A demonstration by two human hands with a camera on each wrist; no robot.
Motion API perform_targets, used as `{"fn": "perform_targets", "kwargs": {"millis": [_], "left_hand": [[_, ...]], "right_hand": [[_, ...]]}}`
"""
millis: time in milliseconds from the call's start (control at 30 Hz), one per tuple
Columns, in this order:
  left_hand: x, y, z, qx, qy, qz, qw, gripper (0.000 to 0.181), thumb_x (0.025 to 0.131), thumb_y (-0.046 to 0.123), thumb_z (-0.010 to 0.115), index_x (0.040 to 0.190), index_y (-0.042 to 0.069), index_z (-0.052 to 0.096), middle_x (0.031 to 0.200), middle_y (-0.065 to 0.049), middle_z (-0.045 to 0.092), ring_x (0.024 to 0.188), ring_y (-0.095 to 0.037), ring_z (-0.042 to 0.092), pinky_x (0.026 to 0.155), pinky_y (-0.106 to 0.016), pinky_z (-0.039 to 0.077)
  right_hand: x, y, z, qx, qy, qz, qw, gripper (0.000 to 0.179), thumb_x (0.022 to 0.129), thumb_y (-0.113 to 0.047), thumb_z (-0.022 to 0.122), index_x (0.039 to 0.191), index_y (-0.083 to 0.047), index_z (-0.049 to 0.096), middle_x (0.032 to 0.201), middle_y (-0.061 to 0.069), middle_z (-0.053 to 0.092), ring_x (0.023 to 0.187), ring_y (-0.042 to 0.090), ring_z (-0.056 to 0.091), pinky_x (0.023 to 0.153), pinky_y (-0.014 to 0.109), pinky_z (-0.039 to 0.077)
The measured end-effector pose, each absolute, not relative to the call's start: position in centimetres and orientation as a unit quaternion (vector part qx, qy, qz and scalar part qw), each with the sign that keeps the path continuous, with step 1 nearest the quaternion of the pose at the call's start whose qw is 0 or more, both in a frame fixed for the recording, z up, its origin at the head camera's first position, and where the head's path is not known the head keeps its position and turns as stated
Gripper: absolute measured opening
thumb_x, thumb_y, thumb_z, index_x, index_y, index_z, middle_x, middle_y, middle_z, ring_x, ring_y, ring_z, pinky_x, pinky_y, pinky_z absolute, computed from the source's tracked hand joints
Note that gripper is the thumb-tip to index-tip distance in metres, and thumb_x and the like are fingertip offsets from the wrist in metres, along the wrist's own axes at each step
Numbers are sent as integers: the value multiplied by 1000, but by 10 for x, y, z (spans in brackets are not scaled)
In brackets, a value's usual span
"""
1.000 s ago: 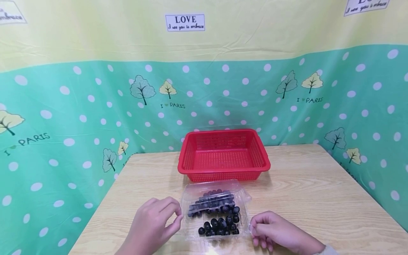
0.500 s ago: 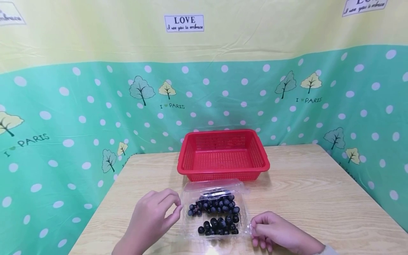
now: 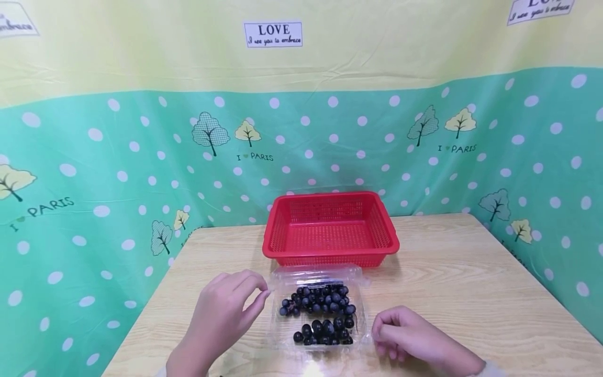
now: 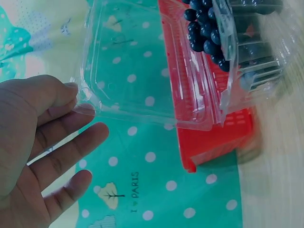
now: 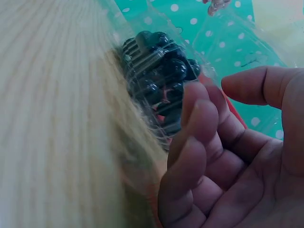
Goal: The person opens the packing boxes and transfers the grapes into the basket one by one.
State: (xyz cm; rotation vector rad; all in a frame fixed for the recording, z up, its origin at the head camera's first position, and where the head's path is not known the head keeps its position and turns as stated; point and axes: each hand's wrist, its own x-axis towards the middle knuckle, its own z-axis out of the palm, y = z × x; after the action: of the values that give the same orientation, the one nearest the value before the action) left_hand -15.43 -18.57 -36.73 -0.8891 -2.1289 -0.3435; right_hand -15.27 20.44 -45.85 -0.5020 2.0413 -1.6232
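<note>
Right, over on the left side, the left hand has the rim of a clear, thin plastic lid pinched between thumb and fingertips, its outer fingers spread apart below. That lid is lifted, joined along its lower edge to a clear, rectangular plastic tub with ribbed walls, and the tub sits at the near middle of the bench of pale, wood-grained board. Inside, round blue-black grapes show as a far cluster and a glossy near group, with a pale strip between them.

Across to the right hand: fingers loosely curled, thumb standing just off them, holding nothing, just beside the tub's right wall; whether a fingertip touches it I cannot tell.

Room, then! Beyond the tub it's tight: a red, rectangular plastic mesh basket stands immediately behind, its near rim close to the lid, and its far side is close to the green-and-yellow printed cloth backdrop. Sideways it's wider, wood running from each hand out to the bench's slanting side edges, with more strips flanking the basket left and right.
</note>
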Motion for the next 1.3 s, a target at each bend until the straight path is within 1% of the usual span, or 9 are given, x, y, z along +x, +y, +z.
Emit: {"fn": "perform_targets", "kwargs": {"millis": [167, 267, 533, 667, 767, 933, 1033, 1167, 1300], "left_hand": [[-157, -185, -361, -343, -846, -124, 389, 12, 84, 15, 77, 92, 20, 69, 83, 11, 71, 68, -7, 62, 59, -27, 45], [-159, -183, -357, -342, -849, -117, 385, 11, 85, 15, 76, 92, 20, 68, 84, 11, 71, 67, -7, 62, 59, -28, 46], [-170, -177, -347, -344, -847, -109, 389, 7, 86, 16, 73, 90, 20, 68, 81, 11, 71, 61, -7, 55, 56, -27, 43], [-173, -176, -342, -347, -848, -104, 387, 8, 85, 16, 74, 88, 20, 68, 81, 11, 72, 60, -6, 56, 54, -25, 41], [-175, -176, -339, -344, -852, -98, 382, 10, 83, 16, 77, 86, 21, 68, 78, 12, 71, 59, -3, 52, 54, -23, 40], [-179, -174, -332, -329, -868, -98, 359, 13, 83, 17, 80, 84, 22, 68, 76, 14, 70, 57, 2, 43, 54, -21, 39], [-181, -172, -326, -316, -880, -107, 338, 12, 84, 18, 81, 84, 22, 70, 78, 14, 71, 57, 2, 48, 55, -21, 42], [-183, -170, -318, -295, -899, -118, 301, 13, 85, 17, 82, 86, 23, 71, 81, 14, 72, 65, -1, 61, 58, -20, 49], [-184, -171, -312, -279, -911, -123, 276, 15, 85, 13, 82, 86, 25, 71, 83, 14, 72, 71, -2, 65, 59, -21, 49]], "right_hand": [[-161, 205, -448, -191, 790, -549, 198, 15, 96, -13, 62, 91, 0, 67, 75, 1, 60, 59, 8, 56, 53, 27, 51], [-165, 205, -442, -190, 804, -534, 181, 12, 95, -12, 62, 92, -2, 68, 74, 0, 57, 59, 7, 52, 54, 26, 49], [-178, 200, -427, -198, 840, -488, 131, 8, 94, -13, 63, 91, -8, 69, 76, 0, 60, 64, 8, 54, 59, 26, 49], [-183, 193, -419, -214, 855, -463, 99, 9, 95, -16, 65, 90, -13, 71, 80, -1, 63, 70, 10, 58, 62, 27, 51], [-189, 186, -412, -233, 859, -448, 77, 9, 96, -16, 66, 89, -14, 72, 79, -2, 65, 72, 10, 59, 64, 27, 51], [-198, 176, -402, -253, 864, -428, 74, 14, 96, -15, 66, 83, -17, 70, 72, -6, 60, 64, 6, 52, 58, 24, 46], [-203, 172, -399, -255, 873, -408, 77, 15, 95, -14, 66, 81, -15, 70, 70, -8, 57, 62, 5, 48, 57, 24, 43], [-209, 166, -397, -255, 886, -379, 77, 13, 95, -15, 67, 84, -13, 74, 68, -9, 61, 62, 5, 51, 57, 23, 44], [-212, 163, -398, -253, 895, -360, 75, 12, 95, -18, 69, 86, -13, 76, 66, -10, 61, 59, 4, 51, 54, 23, 43]]}}
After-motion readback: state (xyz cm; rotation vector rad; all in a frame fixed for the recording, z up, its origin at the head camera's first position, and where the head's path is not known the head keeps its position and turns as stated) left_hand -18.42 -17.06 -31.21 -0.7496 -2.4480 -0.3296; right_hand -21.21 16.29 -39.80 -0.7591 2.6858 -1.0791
